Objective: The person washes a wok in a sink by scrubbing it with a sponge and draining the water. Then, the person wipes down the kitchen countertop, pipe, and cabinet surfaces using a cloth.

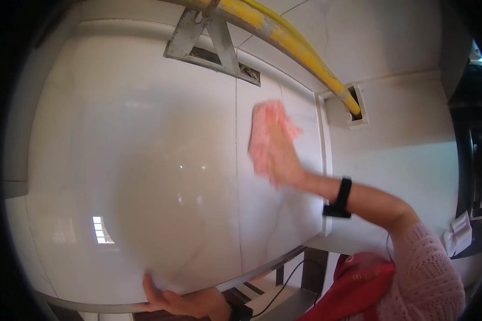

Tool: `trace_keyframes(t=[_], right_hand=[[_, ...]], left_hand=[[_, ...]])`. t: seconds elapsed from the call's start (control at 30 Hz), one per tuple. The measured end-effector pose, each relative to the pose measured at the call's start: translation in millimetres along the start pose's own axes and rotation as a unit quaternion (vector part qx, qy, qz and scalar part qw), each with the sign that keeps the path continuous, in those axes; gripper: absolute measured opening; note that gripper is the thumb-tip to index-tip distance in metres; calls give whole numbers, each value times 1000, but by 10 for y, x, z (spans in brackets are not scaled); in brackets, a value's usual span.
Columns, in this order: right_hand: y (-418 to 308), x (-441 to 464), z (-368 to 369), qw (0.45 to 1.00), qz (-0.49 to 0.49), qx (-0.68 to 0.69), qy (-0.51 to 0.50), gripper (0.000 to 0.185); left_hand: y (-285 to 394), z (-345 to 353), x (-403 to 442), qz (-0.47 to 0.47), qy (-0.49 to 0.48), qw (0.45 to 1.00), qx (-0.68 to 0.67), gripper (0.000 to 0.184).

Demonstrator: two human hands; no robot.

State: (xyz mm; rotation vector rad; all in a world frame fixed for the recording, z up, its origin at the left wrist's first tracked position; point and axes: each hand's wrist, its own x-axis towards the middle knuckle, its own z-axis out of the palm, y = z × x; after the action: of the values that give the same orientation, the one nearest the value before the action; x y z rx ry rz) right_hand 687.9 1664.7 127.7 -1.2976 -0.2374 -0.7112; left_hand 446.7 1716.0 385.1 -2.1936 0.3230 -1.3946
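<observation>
My right hand (pixel 286 163) presses a pink cloth (pixel 263 136) against a glossy white tiled surface (pixel 160 134). The hand and cloth are a little smeared by motion. A dark band circles that wrist. Down at the surface's near metal-coloured edge, my left hand (pixel 190 304) rests with its fingers apart and nothing visible in them. Part of the left hand is hidden below the edge.
A worn yellow pipe (pixel 305 48) crosses the top and enters a square opening (pixel 357 109) in the right wall. Beneath it, a triangular metal bracket (pixel 230 48) meets a slot in the tiles. Dark items stand at far right.
</observation>
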Motion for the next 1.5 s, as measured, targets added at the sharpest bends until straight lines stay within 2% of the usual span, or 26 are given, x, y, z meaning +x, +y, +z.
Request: trace_keyframes(t=[0.07, 0.1, 0.2, 0.27, 0.3, 0.37, 0.43, 0.47, 0.5, 0.57, 0.63, 0.67, 0.73, 0.77, 0.8, 0.87, 0.93, 0.97, 1.0, 1.07, 1.1, 1.2, 1.3, 1.37, 1.4, 1.5], right_hand=[[387, 412, -295, 992, 2, -103, -70, 61], [472, 506, -387, 986, 68, -63, -138, 63], [481, 532, -279, 988, 141, 17, -68, 76], [96, 240, -113, 998, 53, -7, -18, 75], [-222, 72, -100, 999, 36, 31, -2, 69], [-778, -290, -207, 987, 103, 43, -114, 81], [-945, -387, -281, 989, 69, -2, -133, 80], [-971, -388, -284, 988, 52, -24, -141, 80], [-876, -342, -245, 994, 14, -23, -103, 79], [-446, -172, -105, 998, -56, -20, -30, 76], [55, 198, -80, 991, -6, -129, -37, 76], [65, 279, -94, 994, 29, -97, -41, 75], [19, 497, -141, 994, 92, -37, -40, 73], [-79, 375, -89, 992, 44, -109, -56, 70], [-323, 193, 14, 985, 124, 117, 18, 70], [-597, -11, 38, 956, 145, 253, 21, 77], [-645, -113, -125, 998, 18, 24, -61, 82], [-623, -32, -123, 993, 101, 47, -25, 83], [-482, 69, -135, 996, 86, 9, -14, 82], [-84, 278, -159, 996, 52, -69, 12, 81], [-21, 339, -131, 996, 78, -1, 41, 82], [-551, 93, -15, 975, 123, 176, 52, 83], [-1031, -216, -214, 996, -12, -18, -84, 82], [-772, -155, -79, 997, 46, 59, -34, 81], [-543, -46, -46, 999, 31, 26, -16, 79], [188, 376, -157, 995, 29, -98, 0, 66]], left_hand=[[-42, -30, 32, 110, -18, 991, 74, 34], [-27, -6, 43, 102, -8, 992, 77, 36], [-187, -58, -144, -2, -40, 996, 82, 51], [-205, -89, -165, -12, -52, 995, 80, 48], [-168, -70, -97, 28, -43, 996, 77, 41], [-145, -76, -106, 25, -25, 998, 61, 35], [-158, -37, -160, -36, -13, 998, 44, 33], [-160, -27, -156, -56, -13, 998, 41, 34], [-124, -45, -126, -55, -24, 997, 52, 36], [-155, -41, -110, 0, -22, 998, 61, 37], [-216, -49, -109, 72, -7, 996, 57, 36], [-215, -61, -113, 92, -4, 994, 55, 36], [-137, -51, -66, 69, -5, 996, 50, 38], [-103, -34, -45, 55, -3, 997, 48, 41], [-86, -44, -54, 35, -2, 998, 48, 46], [-38, -5, -74, -7, 2, 1000, 11, 54], [-38, 13, -99, -20, 8, 999, -26, 57], [-64, 14, -106, -13, 11, 999, -29, 58], [-137, -3, -105, 22, 14, 1000, 0, 59], [-113, -32, -75, 25, 13, 999, 25, 61], [-1, -35, -28, -4, 10, 1000, 20, 61], [-87, -2, -46, 22, 17, 999, 21, 62], [-125, 15, -91, 41, 8, 999, 16, 46], [-214, 10, -166, 34, 8, 999, -9, 40], [-338, 17, -271, 31, 15, 999, -31, 42], [-212, -42, -171, 55, -2, 998, 24, 45]])
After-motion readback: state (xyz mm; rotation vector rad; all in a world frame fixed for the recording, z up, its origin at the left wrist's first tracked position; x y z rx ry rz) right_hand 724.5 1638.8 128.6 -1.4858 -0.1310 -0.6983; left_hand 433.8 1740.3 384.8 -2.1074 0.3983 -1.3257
